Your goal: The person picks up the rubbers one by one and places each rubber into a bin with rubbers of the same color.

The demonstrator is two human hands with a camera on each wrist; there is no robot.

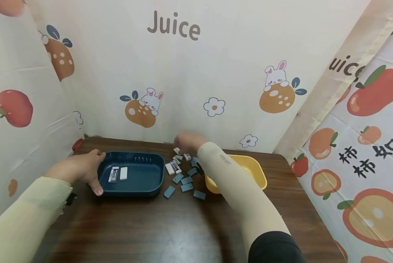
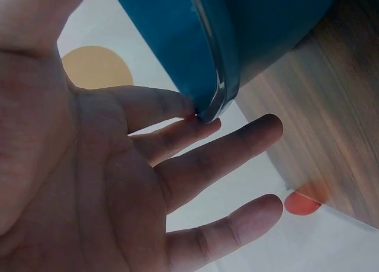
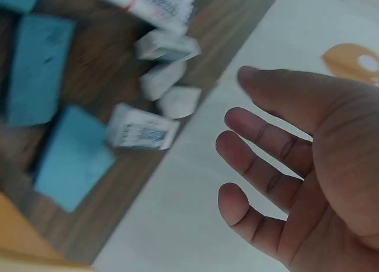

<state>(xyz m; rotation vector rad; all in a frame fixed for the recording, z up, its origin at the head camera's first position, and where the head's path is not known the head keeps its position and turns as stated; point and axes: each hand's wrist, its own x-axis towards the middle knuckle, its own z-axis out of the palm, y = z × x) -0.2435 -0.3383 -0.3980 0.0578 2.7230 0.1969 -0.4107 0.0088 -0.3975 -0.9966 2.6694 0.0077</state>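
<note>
My left hand (image 1: 86, 168) is at the left end of a dark blue tray (image 1: 130, 194), with the thumb by the near corner. In the left wrist view its fingers (image 2: 219, 171) are spread, and fingertips touch the tray rim (image 2: 228, 91). Inside the tray lie a printed-sleeve eraser (image 1: 113, 174) and a plain white eraser (image 1: 123, 173). Blurred in the head view, my right hand (image 1: 190, 141) is over the far end of a loose pile. It holds nothing; its fingers bend loosely beside white erasers (image 3: 142, 127) and blue blocks (image 3: 74, 159).
A yellow bin (image 1: 260, 175) stands right of the pile, partly behind the right forearm. Several blue blocks (image 1: 186, 187) and white erasers (image 1: 169, 168) are scattered between tray and bin on the wooden table (image 1: 144, 226). A printed curtain (image 1: 190, 73) hangs right behind the table.
</note>
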